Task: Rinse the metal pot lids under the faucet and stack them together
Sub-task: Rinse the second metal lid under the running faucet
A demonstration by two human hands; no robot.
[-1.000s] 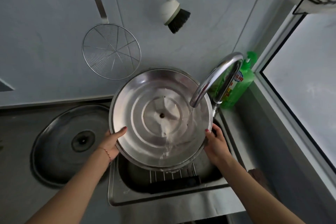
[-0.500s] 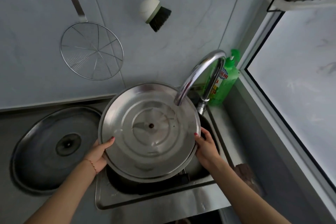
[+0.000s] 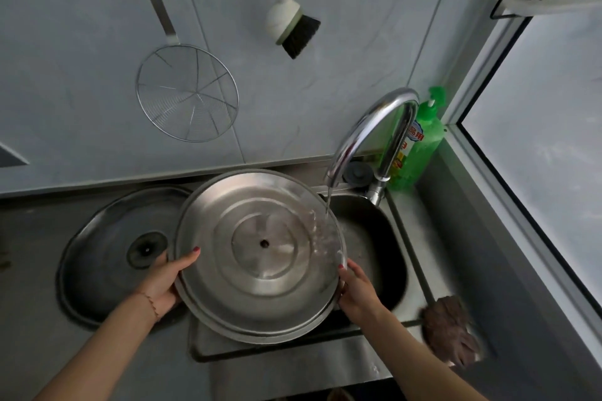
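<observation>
Lid [image 3: 260,257] shifted left, water now on its right rim | left hand [image 3: 163,283], right hand [image 3: 356,291] grip rim | rinse ending, stacking next

Wet steel lid [image 3: 260,257] beside second lid [image 3: 107,254]

Both hands [image 3: 163,283] [image 3: 356,291] grip lid [image 3: 260,254] rim; faucet [image 3: 368,133] water hits right edge.

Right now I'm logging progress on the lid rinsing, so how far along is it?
Midway. Done, apparently: one lid lies knob-up on the counter left of the sink; whether it was rinsed can't be told. In hand: the left hand and right hand hold a second lid, underside up, water from the faucet hitting its right edge. Left: stacking the two.
</observation>
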